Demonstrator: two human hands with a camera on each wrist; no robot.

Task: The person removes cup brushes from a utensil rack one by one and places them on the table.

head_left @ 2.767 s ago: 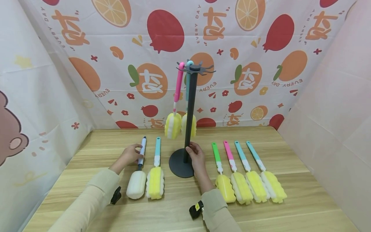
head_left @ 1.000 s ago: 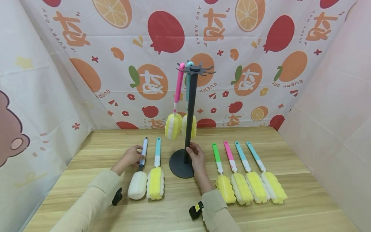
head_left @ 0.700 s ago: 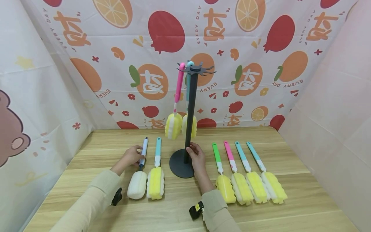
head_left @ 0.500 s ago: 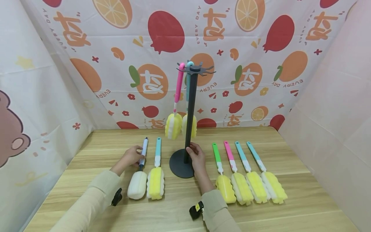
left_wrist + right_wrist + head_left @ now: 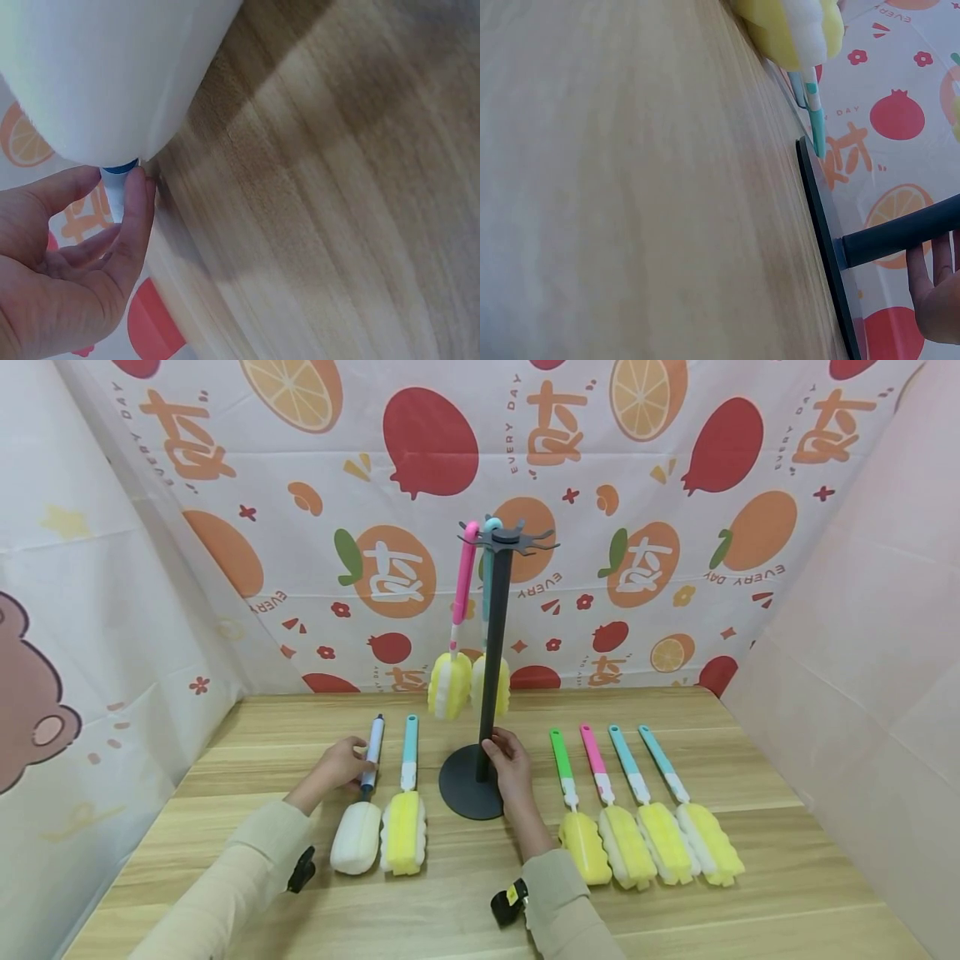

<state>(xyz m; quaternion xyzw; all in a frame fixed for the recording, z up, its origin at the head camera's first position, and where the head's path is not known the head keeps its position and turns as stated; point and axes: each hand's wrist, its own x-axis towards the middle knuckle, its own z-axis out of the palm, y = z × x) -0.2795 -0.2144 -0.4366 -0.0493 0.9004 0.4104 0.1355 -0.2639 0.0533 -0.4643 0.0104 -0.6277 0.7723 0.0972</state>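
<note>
My left hand (image 5: pixel 343 765) pinches the pale blue handle (image 5: pixel 372 745) of a bottle brush with a white sponge head (image 5: pixel 356 839), lying on the table. In the left wrist view, thumb and fingers meet the handle just beyond the large sponge (image 5: pixel 120 75). My right hand (image 5: pixel 513 770) holds the lower part of a black pole (image 5: pixel 492 668), its thumb on the near side. This pole rises from the round base (image 5: pixel 471 793) of a stand with a hooked top (image 5: pixel 507 537). Two brushes hang there: one with a pink handle (image 5: pixel 464 572), one with a blue handle (image 5: pixel 487 585), partly hidden.
Beside the white brush lies a blue-handled yellow sponge brush (image 5: pixel 405 831). Several more sponge brushes lie in a row at the right, the nearest with a green handle (image 5: pixel 561 760). A fruit-print cloth (image 5: pixel 315 643) stands behind the wooden table (image 5: pixel 450 910).
Since the earliest frame, my left hand and the white brush have shifted slightly to the right. My right hand has stayed at the pole.
</note>
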